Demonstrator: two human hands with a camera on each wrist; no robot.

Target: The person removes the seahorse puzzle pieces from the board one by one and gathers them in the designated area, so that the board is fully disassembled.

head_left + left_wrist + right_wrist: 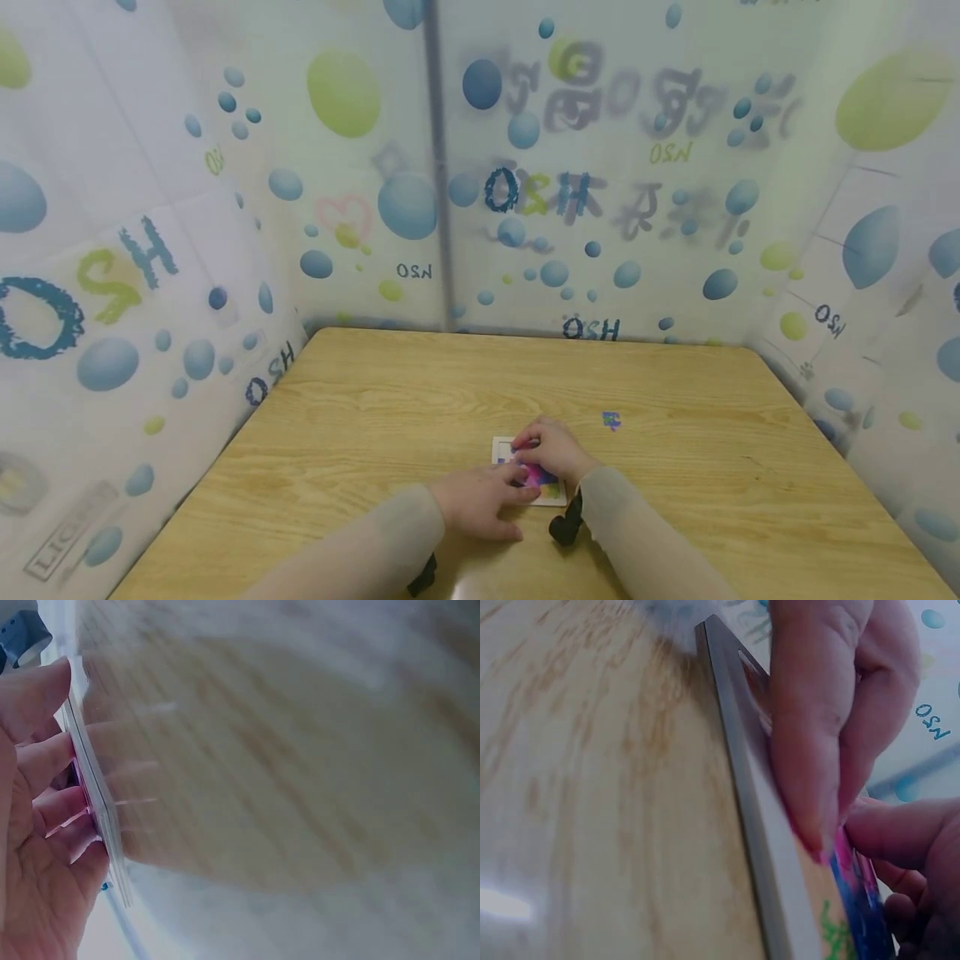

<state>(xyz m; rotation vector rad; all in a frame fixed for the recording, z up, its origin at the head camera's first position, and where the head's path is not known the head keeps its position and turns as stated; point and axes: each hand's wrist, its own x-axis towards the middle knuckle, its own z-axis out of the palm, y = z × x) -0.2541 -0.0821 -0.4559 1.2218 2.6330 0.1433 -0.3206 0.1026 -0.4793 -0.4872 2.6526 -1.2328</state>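
A small jigsaw puzzle (pixel 551 492) in a white-edged tray lies on the table, its picture pink, blue and green. My left hand (pixel 480 502) rests on its left side, fingers spread and nearly straight across the picture. In the left wrist view, the fingertips of that left hand (pixel 52 817) touch the tray's face. From the right, my right hand (pixel 558 451) reaches over the puzzle's upper part. Thumb and finger of the right hand (pixel 821 705) come together at the picture, pinching a puzzle piece that they mostly hide. A loose blue-purple puzzle piece (pixel 611 421) lies beyond the right hand.
The wood-grain table (pixel 360 400) has rounded far corners. Patterned curtains (pixel 525 275) with blue and green drops surround it on the left, back and right. Dark straps (pixel 567 523) hang at both wrists.
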